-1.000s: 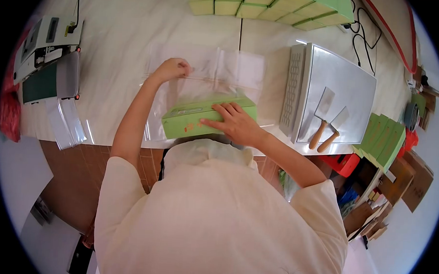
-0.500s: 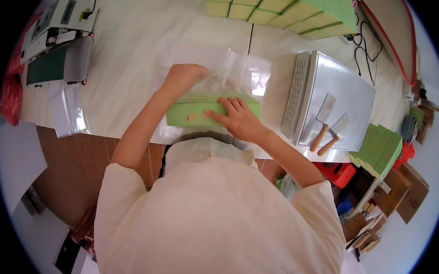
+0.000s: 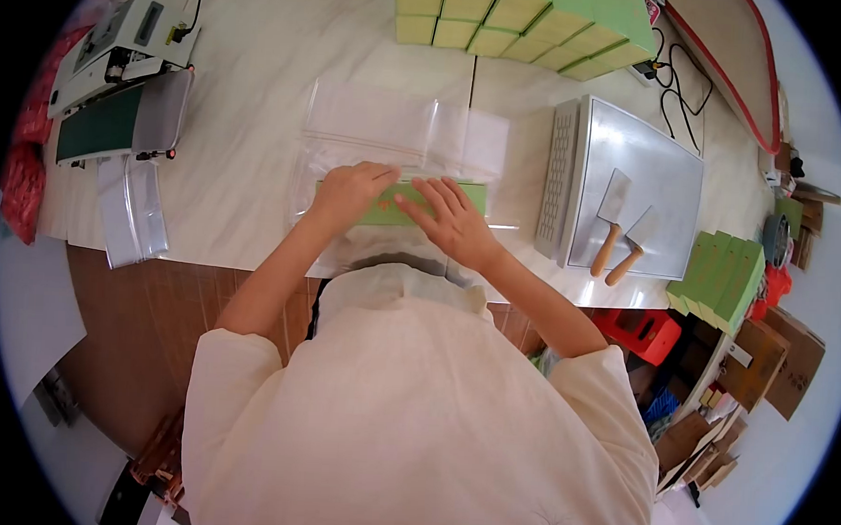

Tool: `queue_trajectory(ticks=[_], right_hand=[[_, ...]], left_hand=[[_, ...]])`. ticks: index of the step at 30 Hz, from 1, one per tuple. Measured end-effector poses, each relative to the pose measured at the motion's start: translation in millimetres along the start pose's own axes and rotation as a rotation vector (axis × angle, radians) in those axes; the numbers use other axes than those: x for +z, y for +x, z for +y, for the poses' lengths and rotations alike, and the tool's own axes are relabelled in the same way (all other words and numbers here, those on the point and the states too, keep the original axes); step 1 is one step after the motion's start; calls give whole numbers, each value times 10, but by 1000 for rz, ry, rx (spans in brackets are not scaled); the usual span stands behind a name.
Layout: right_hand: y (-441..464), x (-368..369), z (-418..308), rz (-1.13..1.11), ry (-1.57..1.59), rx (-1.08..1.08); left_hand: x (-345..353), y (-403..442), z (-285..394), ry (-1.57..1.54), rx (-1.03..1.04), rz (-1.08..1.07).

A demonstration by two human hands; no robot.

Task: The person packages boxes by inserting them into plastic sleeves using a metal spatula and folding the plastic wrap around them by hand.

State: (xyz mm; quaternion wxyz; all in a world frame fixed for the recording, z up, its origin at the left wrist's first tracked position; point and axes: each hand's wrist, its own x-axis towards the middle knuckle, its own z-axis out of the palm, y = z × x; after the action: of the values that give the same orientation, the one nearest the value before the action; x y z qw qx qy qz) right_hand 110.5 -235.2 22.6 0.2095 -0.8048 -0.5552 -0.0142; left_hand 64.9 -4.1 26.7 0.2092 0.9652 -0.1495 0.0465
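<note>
A long, slim green box [image 3: 413, 212] lies lengthwise on the table before me, on or inside clear plastic film [image 3: 370, 120]; which of these I cannot tell. My left hand [image 3: 351, 196] rests over the box's left part, its fingers stretched to the right along the far edge. On the middle and right part lies my right hand [image 3: 455, 231], fingers spread, the thumb pointing left. Both hands press from above, and the fingertips nearly meet. Small orange-red marks show on the box between them.
To the right, two wooden-handled scrapers [image 3: 614, 210] lie on a metal case [image 3: 664, 170]. Green boxes [image 3: 515, 27] are stacked at the back, more green boxes [image 3: 720, 276] at the right. A machine with a green belt [image 3: 103, 122] stands left, near some clear film [image 3: 132, 208].
My left hand has come down and towards me from the film behind the box onto the box. My right hand stays on the box, which now shows less of its near face.
</note>
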Motion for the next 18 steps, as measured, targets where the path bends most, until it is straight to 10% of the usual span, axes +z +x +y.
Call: queue_trajectory(ticks=[18], right_hand=[[-61,42,-5,-75,-88,143]], left_hand=[[-455,-932,-736,215,-156,14]])
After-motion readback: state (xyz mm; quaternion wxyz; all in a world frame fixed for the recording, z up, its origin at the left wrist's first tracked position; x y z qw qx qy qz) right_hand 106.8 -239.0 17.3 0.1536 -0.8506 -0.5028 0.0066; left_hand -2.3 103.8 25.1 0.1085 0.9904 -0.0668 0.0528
